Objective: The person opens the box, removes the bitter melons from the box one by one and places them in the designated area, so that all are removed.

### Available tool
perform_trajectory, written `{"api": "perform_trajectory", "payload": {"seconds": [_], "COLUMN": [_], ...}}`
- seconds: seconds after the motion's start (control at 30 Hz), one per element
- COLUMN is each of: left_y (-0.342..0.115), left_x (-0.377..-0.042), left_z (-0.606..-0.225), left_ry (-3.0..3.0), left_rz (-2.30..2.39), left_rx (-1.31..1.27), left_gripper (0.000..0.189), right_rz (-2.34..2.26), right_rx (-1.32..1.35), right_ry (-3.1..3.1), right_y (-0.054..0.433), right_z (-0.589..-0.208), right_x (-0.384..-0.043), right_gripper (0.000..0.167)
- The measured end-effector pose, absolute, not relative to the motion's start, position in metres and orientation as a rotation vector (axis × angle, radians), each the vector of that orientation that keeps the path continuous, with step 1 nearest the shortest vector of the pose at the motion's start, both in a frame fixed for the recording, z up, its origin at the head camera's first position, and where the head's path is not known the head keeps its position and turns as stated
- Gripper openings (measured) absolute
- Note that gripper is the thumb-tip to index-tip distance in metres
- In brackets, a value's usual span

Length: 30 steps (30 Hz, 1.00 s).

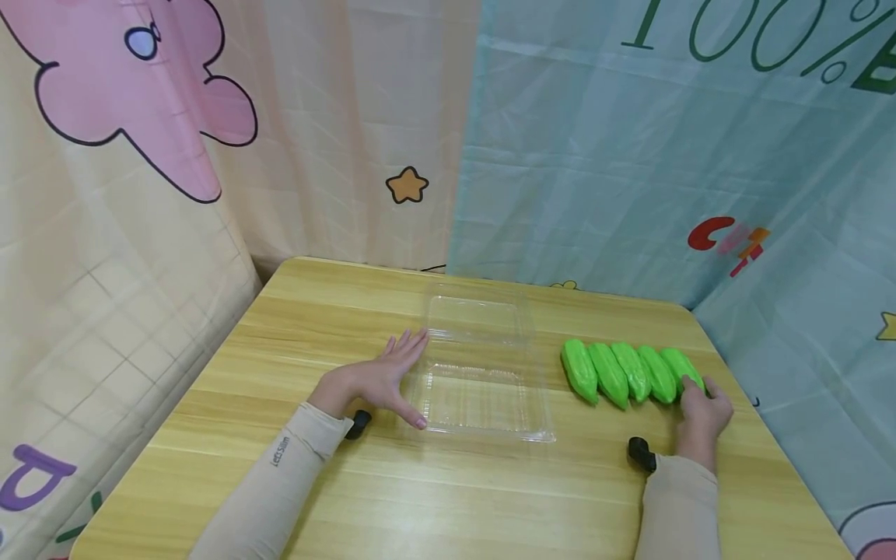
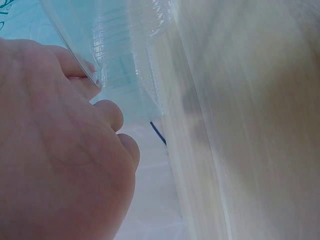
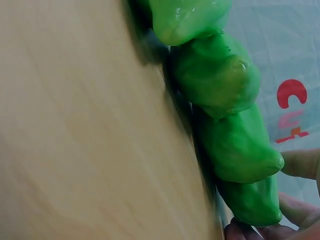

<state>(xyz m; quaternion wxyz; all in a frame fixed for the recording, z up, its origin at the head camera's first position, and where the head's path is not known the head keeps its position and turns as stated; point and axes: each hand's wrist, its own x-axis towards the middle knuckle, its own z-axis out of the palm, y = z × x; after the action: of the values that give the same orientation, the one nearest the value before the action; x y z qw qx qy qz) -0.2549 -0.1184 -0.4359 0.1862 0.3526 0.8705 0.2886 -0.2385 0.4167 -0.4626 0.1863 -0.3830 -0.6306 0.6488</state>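
Note:
A clear plastic clamshell box point(image 1: 483, 432) lies on the table with its lid point(image 1: 476, 311) folded back away from me. My left hand point(image 1: 378, 381) is at the box's left side, fingers extended and thumb spread; in the left wrist view, fingertips point(image 2: 80, 82) meet the clear rim. To the right, several glossy green, ridged, oblong fruit-like pieces point(image 1: 633, 372) lie side by side in a slanting row. My right hand point(image 1: 705, 408) pinches the near end of the rightmost green piece point(image 1: 677, 364). In the right wrist view, thumb and fingers point(image 3: 300, 162) bracket the end pieces.
The wooden table point(image 1: 448, 498) has rounded far corners. Printed curtains point(image 1: 595, 171) hang close behind its far edge and along both sides. A black camera mount point(image 1: 358, 425) sits at the left wrist, another point(image 1: 641, 453) at the right.

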Motion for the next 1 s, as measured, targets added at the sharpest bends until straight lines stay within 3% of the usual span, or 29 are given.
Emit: {"api": "perform_trajectory", "payload": {"seconds": [0.4, 1.0], "left_y": [-0.1193, -0.1197], "left_x": [-0.2542, -0.2549], "left_z": [-0.4372, -0.4359], "left_ry": [2.448, 2.452], "left_rz": [0.81, 0.805], "left_rx": [0.968, 0.999], "left_gripper": [0.145, 0.145], "right_rz": [1.877, 1.862], "right_rx": [-1.064, -1.092], "right_ry": [-1.706, -1.583], "right_y": [0.4154, 0.4112], "right_z": [-0.4666, -0.4637], "right_x": [-0.2352, -0.2368], "right_gripper": [0.076, 0.07]}}
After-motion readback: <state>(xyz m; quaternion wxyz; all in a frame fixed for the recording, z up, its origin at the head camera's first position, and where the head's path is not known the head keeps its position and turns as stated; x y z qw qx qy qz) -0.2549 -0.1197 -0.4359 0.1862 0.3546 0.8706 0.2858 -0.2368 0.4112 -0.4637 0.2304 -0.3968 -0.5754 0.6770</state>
